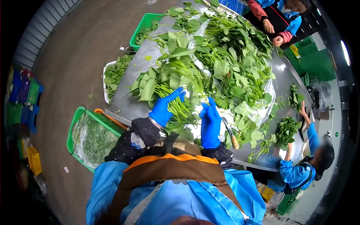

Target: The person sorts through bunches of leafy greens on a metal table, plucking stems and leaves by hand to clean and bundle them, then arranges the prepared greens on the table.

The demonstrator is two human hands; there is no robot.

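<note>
Over the metal table (pixel 126 93), my left hand (pixel 164 108) curls round the bunch of greens (pixel 180 109), stems slanting far-left to near-right, while my right hand (pixel 210 125) points forward, fingers bunched, any pinch unclear.

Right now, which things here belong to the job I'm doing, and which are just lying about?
Part of the job:
leafy bunch in your left hand
heaped greens on the metal table
curved knife, probably, beside your right hand

Just lying about, it seems:
white scrap on the floor
yellow crate, far left
</note>
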